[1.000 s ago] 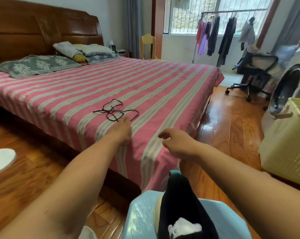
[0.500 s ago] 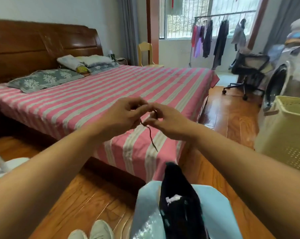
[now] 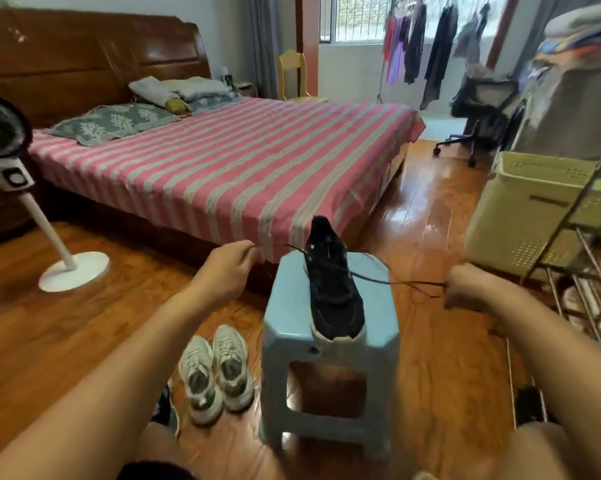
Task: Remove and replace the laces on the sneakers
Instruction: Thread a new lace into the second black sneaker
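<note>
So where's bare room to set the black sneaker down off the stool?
The striped bed is bare from its near edge back to the pillows. The wood floor between the fan base and the white sneakers is bare too. It is crowded on the right: the basket and metal rack hem in the right hand, and the lace stretches across there.

A: Where's the sneaker (image 3: 333, 289)?
B: On the stool (image 3: 330, 344), a lace (image 3: 371, 279) running through it.
A: And the hands?
B: Right hand (image 3: 472, 287) pinches one lace end; left hand (image 3: 228, 270) is curled near the bed (image 3: 223, 161). A white pair (image 3: 216, 370) sits on the floor.
</note>
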